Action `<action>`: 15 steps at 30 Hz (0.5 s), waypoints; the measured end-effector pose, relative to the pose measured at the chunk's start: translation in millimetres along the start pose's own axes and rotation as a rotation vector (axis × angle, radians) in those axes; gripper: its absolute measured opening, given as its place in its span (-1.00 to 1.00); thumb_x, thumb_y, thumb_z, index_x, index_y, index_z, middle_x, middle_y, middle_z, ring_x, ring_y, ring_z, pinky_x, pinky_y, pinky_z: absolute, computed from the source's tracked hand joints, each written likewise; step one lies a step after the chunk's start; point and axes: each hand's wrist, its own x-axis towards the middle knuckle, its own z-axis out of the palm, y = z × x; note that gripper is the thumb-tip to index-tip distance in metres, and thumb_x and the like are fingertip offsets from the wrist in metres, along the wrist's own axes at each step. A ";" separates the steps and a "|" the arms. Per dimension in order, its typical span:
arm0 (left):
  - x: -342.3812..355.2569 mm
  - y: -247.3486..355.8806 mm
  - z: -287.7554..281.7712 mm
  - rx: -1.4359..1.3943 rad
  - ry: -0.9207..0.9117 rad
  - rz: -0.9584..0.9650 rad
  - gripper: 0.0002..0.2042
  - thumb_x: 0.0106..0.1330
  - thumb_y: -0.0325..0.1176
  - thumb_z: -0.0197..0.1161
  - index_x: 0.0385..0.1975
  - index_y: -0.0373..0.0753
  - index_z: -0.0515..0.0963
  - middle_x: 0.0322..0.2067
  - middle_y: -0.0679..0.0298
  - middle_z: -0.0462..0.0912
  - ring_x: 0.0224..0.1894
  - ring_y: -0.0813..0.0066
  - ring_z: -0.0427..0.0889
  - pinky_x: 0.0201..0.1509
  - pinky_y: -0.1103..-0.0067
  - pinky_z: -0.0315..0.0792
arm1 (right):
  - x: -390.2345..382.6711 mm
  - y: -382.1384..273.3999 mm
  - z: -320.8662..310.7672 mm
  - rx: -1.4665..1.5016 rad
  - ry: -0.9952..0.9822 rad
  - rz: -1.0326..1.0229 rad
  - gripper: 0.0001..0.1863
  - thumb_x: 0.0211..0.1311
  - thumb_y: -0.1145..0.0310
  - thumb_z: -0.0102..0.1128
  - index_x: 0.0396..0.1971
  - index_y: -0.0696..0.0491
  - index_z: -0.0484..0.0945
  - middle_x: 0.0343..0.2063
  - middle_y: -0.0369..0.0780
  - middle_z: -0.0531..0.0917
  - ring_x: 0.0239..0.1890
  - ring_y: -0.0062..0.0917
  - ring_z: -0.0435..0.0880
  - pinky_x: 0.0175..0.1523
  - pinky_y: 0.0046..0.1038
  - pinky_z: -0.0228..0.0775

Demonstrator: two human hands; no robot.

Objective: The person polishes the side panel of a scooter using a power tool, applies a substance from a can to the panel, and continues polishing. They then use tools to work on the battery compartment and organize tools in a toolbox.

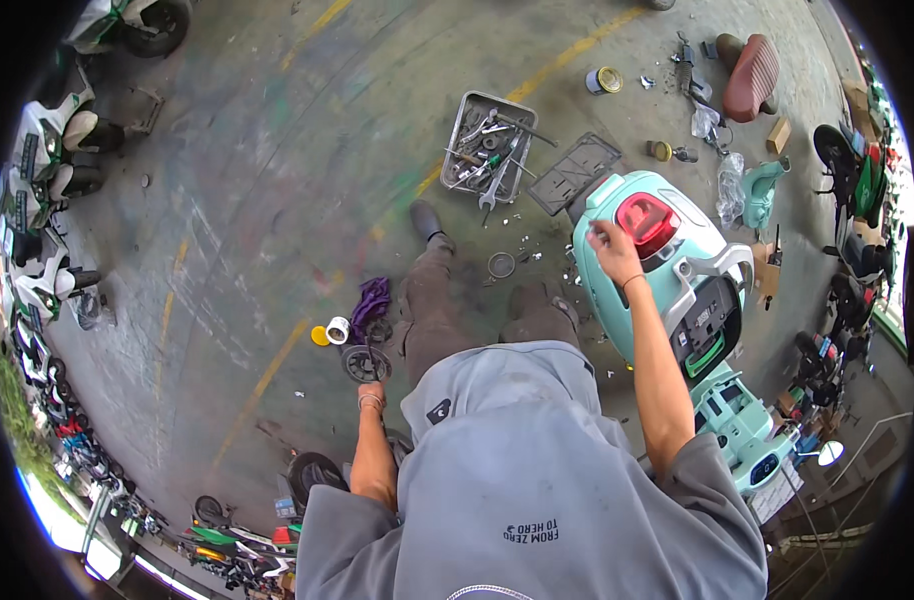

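My left hand [370, 392] is closed on a round grey metal part [359, 362], low at my left side. Beside it are a white can [339, 330], a yellow lid [320, 335] and a purple cloth [371, 302]. My right hand [609, 243] has curled fingers near the red tail light [647, 222] of a mint green scooter [610, 300]; what they hold, if anything, is too small to make out. A dark plate [574, 172] juts from the scooter's rear.
A metal tray of tools [469, 180] lies ahead, with a small ring-shaped dish [501, 264] by my legs. Loose scooter parts, a red-brown seat [749, 75], a can [604, 80] and boxes [778, 135] lie at the right. Parked scooters [77, 140] line both sides.
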 end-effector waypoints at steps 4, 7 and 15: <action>-47.2 90.7 -59.1 0.139 -0.047 -0.011 -0.57 0.31 -0.16 0.18 -0.35 -0.56 0.59 -0.41 -0.12 0.67 -0.38 0.07 0.71 -0.27 0.29 0.57 | -96.1 62.6 53.5 0.066 -0.355 0.629 -0.58 0.12 0.15 0.28 -0.07 0.07 0.67 -0.13 -0.02 0.71 0.07 -0.20 0.62 0.24 -0.26 0.38; -30.9 196.1 -91.1 0.430 0.152 0.276 -0.52 0.36 -0.07 0.12 -0.26 -0.52 0.62 -0.21 -0.22 0.66 -0.12 -0.10 0.68 -0.03 0.23 0.52 | -99.9 48.0 68.2 0.144 -0.350 0.754 -0.66 0.20 0.26 0.23 -0.07 0.12 0.64 -0.25 -0.15 0.72 -0.28 -0.44 0.70 -0.11 -0.37 0.55; -178.2 652.8 -95.9 0.508 0.156 1.077 -0.59 0.47 -0.08 -0.03 -0.25 -0.29 0.65 -0.42 -0.02 0.68 -0.29 -0.01 0.66 -0.13 0.25 0.48 | 179.7 -103.1 13.0 1.022 0.200 0.429 -0.65 0.32 0.22 0.21 -0.06 0.17 0.60 -0.35 -0.28 0.65 -0.34 -0.63 0.60 -0.25 -0.52 0.50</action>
